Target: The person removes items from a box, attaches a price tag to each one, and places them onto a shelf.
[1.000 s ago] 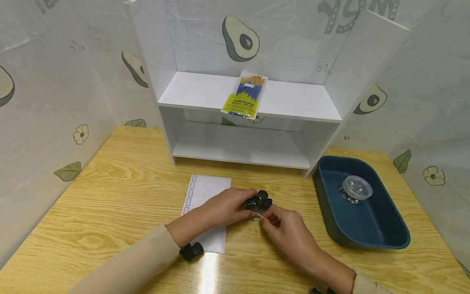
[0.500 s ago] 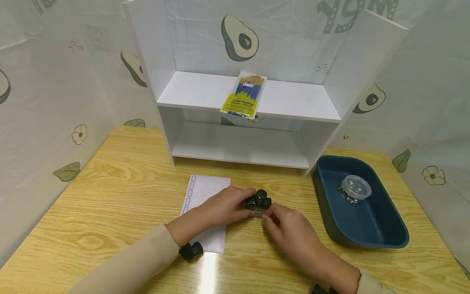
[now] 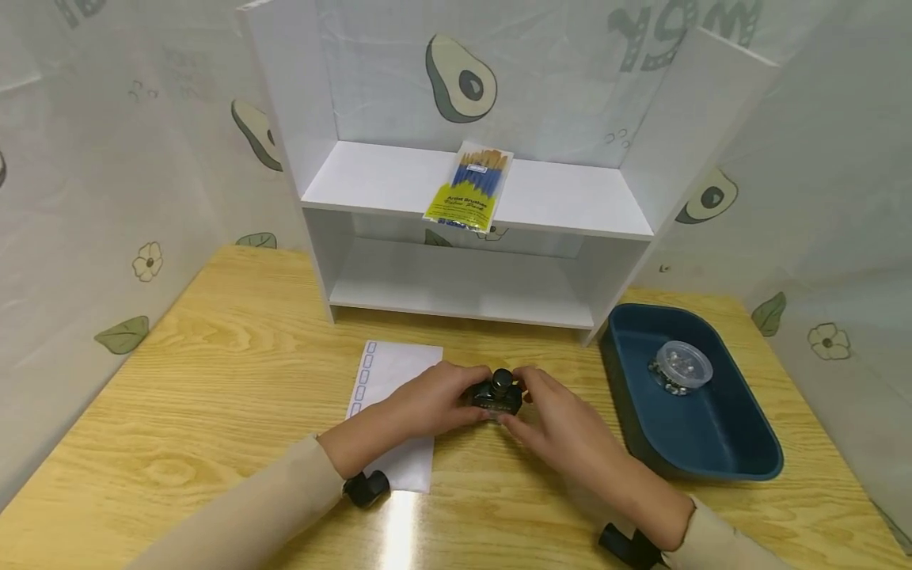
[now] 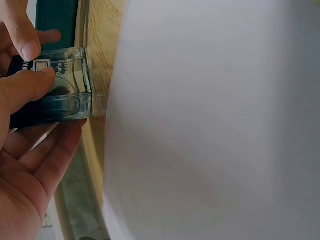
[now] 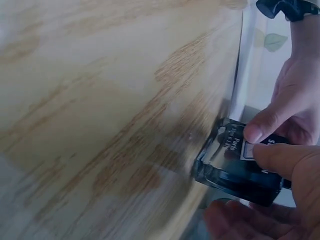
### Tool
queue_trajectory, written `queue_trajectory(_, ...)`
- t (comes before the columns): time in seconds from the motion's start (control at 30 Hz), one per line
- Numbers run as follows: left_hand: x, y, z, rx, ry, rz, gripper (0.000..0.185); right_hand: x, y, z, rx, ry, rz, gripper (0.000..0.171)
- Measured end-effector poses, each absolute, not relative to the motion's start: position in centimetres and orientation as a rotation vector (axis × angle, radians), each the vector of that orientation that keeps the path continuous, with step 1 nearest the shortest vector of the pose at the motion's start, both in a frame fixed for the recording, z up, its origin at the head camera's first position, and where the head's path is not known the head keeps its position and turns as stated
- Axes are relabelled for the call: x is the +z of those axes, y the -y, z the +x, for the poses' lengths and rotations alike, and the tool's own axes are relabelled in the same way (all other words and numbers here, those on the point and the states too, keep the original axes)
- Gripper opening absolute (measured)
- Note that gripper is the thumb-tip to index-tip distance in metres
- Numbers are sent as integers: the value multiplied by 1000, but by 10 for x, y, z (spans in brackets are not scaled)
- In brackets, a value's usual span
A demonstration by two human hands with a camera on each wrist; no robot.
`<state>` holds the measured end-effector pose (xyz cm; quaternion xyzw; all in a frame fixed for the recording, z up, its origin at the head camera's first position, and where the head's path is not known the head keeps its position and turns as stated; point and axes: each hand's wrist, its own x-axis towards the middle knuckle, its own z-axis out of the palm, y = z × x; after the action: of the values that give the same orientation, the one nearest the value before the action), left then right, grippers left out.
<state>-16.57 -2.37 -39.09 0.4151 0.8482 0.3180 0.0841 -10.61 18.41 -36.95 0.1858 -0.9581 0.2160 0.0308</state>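
Holding a small ink bottle (image 3: 495, 396) between both hands, the person has it sitting on the wooden table (image 3: 214, 380), just off the right edge of a white sheet of paper (image 3: 395, 388) with little blue boxes down its left side. The left hand (image 3: 427, 400) wraps its fingers round the bottle's left side, and in the left wrist view the thumb (image 4: 27, 85) presses right on the label of the glass body. The right hand (image 3: 552, 419) grips it from the other side, fingers curled over the top near the black cap (image 3: 503, 378) and thumb low on the front. Right wrist view shows the bottle is squarish clear glass with dark ink inside and a label with small print I can't fully read.

Behind all this is a white shelf unit (image 3: 463, 214) with a yellow pack of paintbrushes (image 3: 470, 186) lying on its upper shelf, hanging over the front edge a bit. Off to the right there's a dark blue tray (image 3: 720, 451) holding a small round clear container (image 3: 682, 366). Avocado-print sheeting hangs behind everything.
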Motion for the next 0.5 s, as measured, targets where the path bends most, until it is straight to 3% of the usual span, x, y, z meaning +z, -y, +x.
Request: queue_trajectory(0.5,-392,25,-165,964,-2521,1210,19,-381,-189,-118,983,2947,700,33)
